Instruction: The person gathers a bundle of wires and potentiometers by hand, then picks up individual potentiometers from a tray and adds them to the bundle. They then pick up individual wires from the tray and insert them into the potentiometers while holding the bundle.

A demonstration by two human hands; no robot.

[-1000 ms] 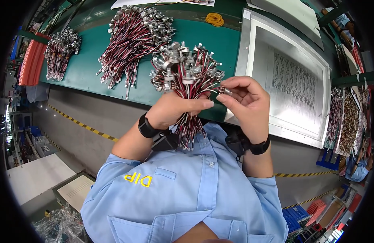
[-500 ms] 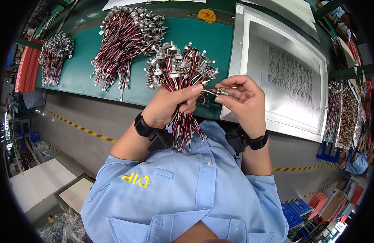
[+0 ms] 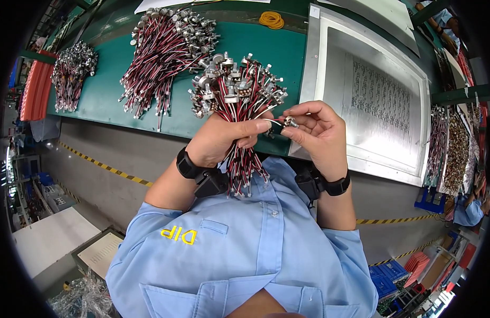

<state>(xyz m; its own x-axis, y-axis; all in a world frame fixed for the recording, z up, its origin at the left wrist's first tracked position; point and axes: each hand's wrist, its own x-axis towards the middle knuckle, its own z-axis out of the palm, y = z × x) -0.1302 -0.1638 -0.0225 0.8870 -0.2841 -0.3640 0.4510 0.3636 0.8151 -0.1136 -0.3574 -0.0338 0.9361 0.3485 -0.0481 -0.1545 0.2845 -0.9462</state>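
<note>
My left hand (image 3: 229, 135) is closed round a thick bundle of wired potentiometers (image 3: 239, 90). Their metal bodies and shafts fan out above the fist, and red, black and white wires with small white connectors hang below it. Between the thumb and fingers of my right hand (image 3: 316, 127) is a single potentiometer (image 3: 290, 122), held just right of the bundle. Its red and white leads run across to my left thumb and forefinger, which pinch them. Both hands are in front of my chest, by the near edge of the green table (image 3: 109, 95).
A large heap of wired potentiometers (image 3: 165, 58) lies on the table, with a smaller heap (image 3: 72, 74) further left. Behind is a coil of yellow cord (image 3: 271, 20). A silver-framed metal stencil (image 3: 372, 90) occupies the right. Red trays (image 3: 37, 87) stand at the far left.
The potentiometer in my right fingers has turned, its shaft now pointing more down and toward the right. My left thumb has shifted slightly down and right along the wires.
</note>
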